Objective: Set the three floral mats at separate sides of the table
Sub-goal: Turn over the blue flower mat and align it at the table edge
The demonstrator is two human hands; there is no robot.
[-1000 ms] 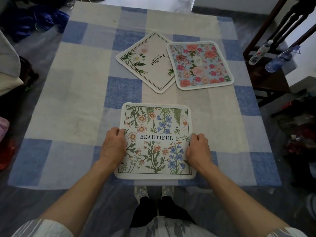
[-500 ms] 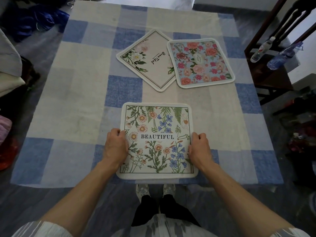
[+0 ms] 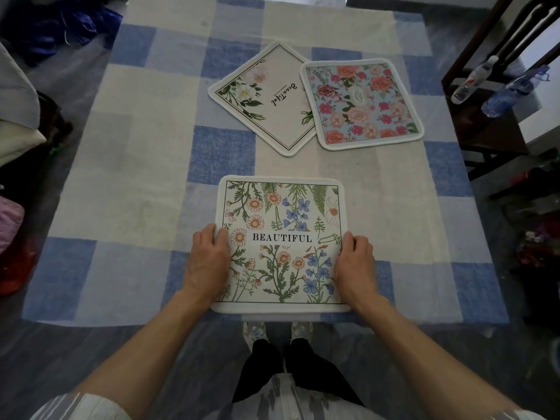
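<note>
Three floral mats lie on the blue-and-cream checked table (image 3: pixel 136 165). The wildflower mat (image 3: pixel 280 213), printed BEAUTIFUL, lies square at the near edge. My left hand (image 3: pixel 209 262) grips its left edge and my right hand (image 3: pixel 356 265) grips its right edge, fingers curled over the rim. Farther back, a cream mat (image 3: pixel 266 98) with white flowers sits turned like a diamond. The pink-rose mat (image 3: pixel 360 103) on light blue lies to its right, overlapping the cream mat's right corner.
A dark wooden chair (image 3: pixel 485 122) stands at the right with two plastic bottles (image 3: pixel 503 89) on its seat. Blue cloth (image 3: pixel 60 25) lies on the floor at the far left, folded fabric and a red item at the left. My feet show below the near edge.
Both hands stay on the wildflower mat, which has barely shifted at the near edge. The two far mats have not moved.
</note>
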